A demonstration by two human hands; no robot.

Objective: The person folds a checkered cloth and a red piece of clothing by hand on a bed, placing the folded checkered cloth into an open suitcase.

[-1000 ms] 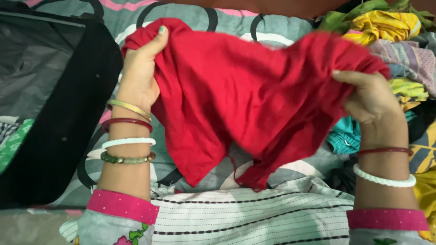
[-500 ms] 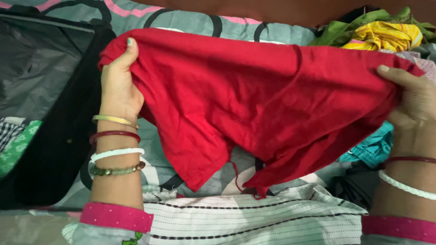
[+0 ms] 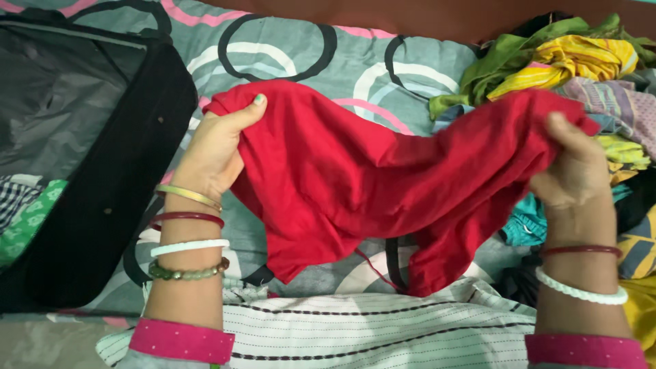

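Item one: red cloth (image 3: 383, 184). I am holding it by two upper corners, and it is hanging slack between my grips, sagging in the middle above the bed.

Left hand (image 3: 215, 150): grip is closing on the cloth's corner, thumb lying over the top edge. Bangles are stacking along the wrist below the grip.

Right hand (image 3: 574, 171): grip is pinching the opposite corner, thumb showing on top of the fabric.

Outward of the left grip: black suitcase (image 3: 102, 184), lying open.

Behind and outward of the right grip: heap of mixed clothes (image 3: 581, 55) in green, yellow and teal, just beside the cloth.

Under both grips: patterned bedsheet (image 3: 342, 55), grey with rings.

Below the cloth's lower edge, between my wrists: white striped fabric (image 3: 369, 328).
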